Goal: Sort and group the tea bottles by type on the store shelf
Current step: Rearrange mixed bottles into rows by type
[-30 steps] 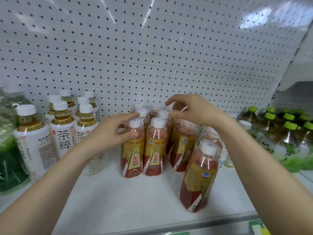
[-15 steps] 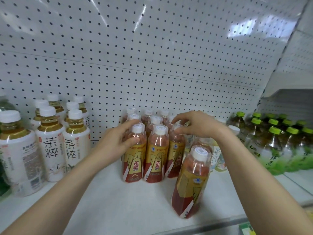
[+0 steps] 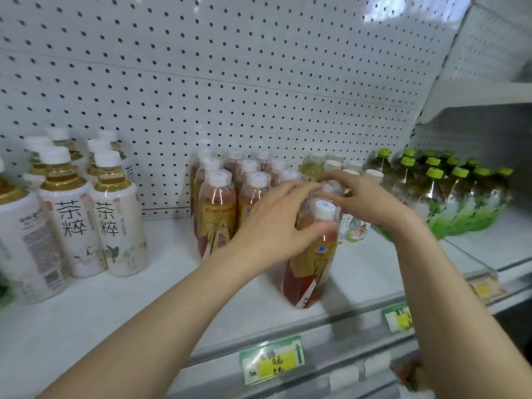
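Note:
Red tea bottles with gold labels and white caps stand grouped mid-shelf. One more red tea bottle stands alone in front, nearer the shelf edge. My left hand wraps around its neck, thumb across the front. My right hand reaches just behind it, fingertips pinched on the blurred white top of another bottle; its body is hidden. White-label tea bottles stand at the left. Green-capped tea bottles fill the right.
Pale tea bottles with white caps stand at the back between the red and green groups. A pegboard wall backs the white shelf. Price tags hang on the front rail. A higher shelf juts out at the upper right.
My left hand left the red group and moved right onto the front lone bottle. My right hand shifted right, behind that bottle. The view panned right and down.

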The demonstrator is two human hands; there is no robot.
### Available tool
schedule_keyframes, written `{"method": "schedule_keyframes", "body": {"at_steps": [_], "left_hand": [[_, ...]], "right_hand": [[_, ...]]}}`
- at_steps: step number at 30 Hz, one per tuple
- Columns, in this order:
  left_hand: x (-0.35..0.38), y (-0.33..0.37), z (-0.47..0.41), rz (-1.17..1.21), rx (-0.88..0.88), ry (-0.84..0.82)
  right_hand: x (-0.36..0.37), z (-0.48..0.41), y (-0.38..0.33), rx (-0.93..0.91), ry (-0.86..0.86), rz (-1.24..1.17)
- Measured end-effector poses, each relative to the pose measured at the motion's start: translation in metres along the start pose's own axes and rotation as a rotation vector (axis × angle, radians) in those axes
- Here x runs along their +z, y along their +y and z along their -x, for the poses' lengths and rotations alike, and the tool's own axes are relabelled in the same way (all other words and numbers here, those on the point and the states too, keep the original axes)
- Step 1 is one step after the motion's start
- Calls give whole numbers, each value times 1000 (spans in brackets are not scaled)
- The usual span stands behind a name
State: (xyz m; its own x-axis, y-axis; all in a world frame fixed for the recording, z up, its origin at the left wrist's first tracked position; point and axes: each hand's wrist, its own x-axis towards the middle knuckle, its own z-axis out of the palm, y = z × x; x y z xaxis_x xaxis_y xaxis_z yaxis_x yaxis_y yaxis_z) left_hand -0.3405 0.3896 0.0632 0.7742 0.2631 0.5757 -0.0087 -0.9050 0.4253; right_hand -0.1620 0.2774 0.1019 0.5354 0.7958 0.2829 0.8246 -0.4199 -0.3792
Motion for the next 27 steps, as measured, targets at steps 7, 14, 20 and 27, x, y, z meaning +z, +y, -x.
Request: {"method": "schedule_keyframes", "body": {"at_steps": [7, 14, 20, 27], "left_hand": [[-10, -16, 15, 199, -90, -47], [-63, -53, 49, 229, -213, -65], [-75, -44, 48, -122, -240, -23], [-62, -27, 30, -164, -262, -42]], "right_hand": [[-5, 29, -13, 41, 62, -5], [8, 26, -29, -25, 62, -6], [11, 10, -34, -123, 7, -22], [8, 6, -22, -157, -17, -114]]}}
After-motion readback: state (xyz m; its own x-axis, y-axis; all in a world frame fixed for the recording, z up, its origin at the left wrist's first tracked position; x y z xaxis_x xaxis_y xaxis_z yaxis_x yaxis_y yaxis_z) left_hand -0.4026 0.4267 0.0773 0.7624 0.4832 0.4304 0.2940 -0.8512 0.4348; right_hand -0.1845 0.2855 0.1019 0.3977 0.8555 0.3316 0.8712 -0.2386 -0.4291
